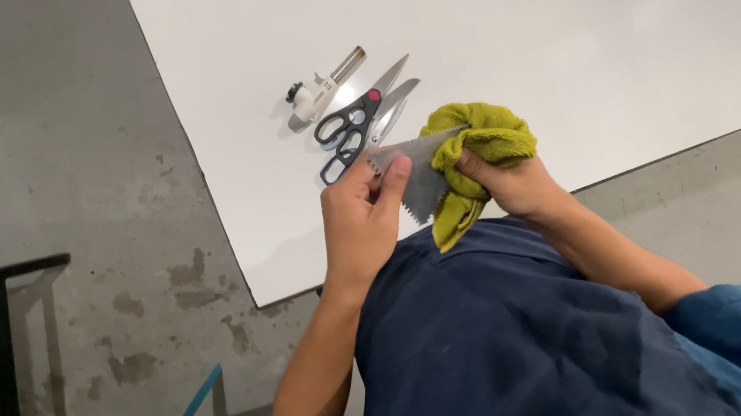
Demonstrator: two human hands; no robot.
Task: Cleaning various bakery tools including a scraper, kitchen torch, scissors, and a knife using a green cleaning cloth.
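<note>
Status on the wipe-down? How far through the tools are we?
In hand: left hand holds a toothed metal scraper, right hand presses a yellow-green cloth against it. On the white table beside them lie scissors and a small torch head, neither being touched. Whether those two are already wiped cannot be told, so nothing is visibly finished.

Obstacles: scissors (365, 118) lay just beyond my left fingertips (395, 173), a small torch head (317, 95) past them. Free room: bare white tabletop (563, 32) stretched wide beyond my right fingers (475, 164). Between both sets of fingers, the toothed metal scraper (421, 179) and yellow-green cloth (481, 143) filled the gap.
</note>
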